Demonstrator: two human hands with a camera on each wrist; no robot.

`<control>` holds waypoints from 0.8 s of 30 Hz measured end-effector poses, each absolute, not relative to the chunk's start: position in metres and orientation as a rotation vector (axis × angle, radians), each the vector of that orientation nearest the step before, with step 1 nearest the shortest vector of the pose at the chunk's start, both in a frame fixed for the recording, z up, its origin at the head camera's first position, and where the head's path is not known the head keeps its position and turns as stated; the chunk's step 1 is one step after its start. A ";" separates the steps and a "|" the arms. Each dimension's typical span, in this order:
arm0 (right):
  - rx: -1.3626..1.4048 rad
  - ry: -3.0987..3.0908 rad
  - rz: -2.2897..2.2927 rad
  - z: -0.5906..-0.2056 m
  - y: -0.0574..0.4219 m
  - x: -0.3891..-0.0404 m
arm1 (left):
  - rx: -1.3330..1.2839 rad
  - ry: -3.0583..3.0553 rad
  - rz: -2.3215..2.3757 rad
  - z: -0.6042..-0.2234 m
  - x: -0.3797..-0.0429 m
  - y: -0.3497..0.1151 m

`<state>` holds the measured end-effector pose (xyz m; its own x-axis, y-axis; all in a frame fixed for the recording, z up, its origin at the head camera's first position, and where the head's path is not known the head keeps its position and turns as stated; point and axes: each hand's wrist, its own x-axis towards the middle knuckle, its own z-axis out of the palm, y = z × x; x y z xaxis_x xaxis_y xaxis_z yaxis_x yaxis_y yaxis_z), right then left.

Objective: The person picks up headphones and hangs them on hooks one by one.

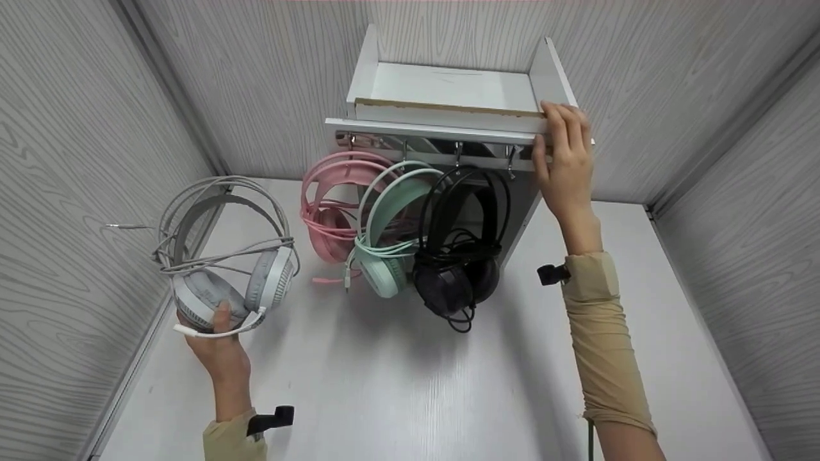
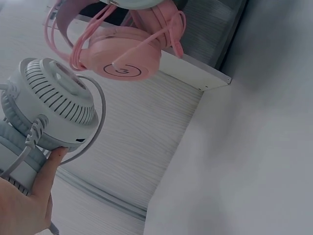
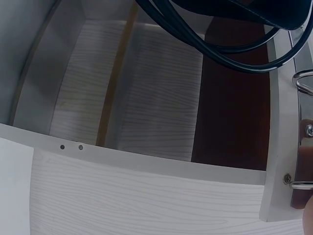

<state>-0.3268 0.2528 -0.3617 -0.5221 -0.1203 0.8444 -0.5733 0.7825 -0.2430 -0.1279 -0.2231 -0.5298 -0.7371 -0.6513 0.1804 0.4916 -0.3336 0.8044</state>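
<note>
At the left in the head view, my left hand [image 1: 224, 362] holds a white headset [image 1: 277, 282] from below, by one ear cup. Its grey cable is wound around the headband, and the plug sticks out to the left. The left wrist view shows a finger against the vented ear cup [image 2: 58, 103]. My right hand [image 1: 567, 173] grips the right end of a white hook rack [image 1: 442, 136], fingers over the top and thumb at the front. From the rack hang a pink headset [image 1: 332, 240], a mint green headset [image 1: 381, 272] and a black headset [image 1: 442, 288].
Several metal hooks line the rack's front; the rightmost hook [image 1: 510, 163] bears no headset. Above the rack is an open white shelf box [image 1: 448, 86]. Wood-grain panels [image 1: 70, 192] rise at both sides and behind. Below is a white surface [image 1: 397, 384].
</note>
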 end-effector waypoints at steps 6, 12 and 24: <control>0.512 -2.065 0.631 -0.363 0.253 -0.327 | 0.089 -1.037 -2.184 -0.520 -0.112 -0.211; 0.518 -2.055 0.644 -0.362 0.251 -0.329 | 0.028 -1.019 -2.173 -0.503 -0.096 -0.198; 0.511 -2.067 0.626 -0.362 0.253 -0.327 | -0.054 -1.042 -2.185 -0.474 -0.085 -0.152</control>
<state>-0.3269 0.2533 -0.3616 -0.5193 -0.1195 0.8462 -0.5690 0.7871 -0.2380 -0.0845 -0.1517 -0.4744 -0.7510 -0.5782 0.3189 0.6117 -0.4274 0.6657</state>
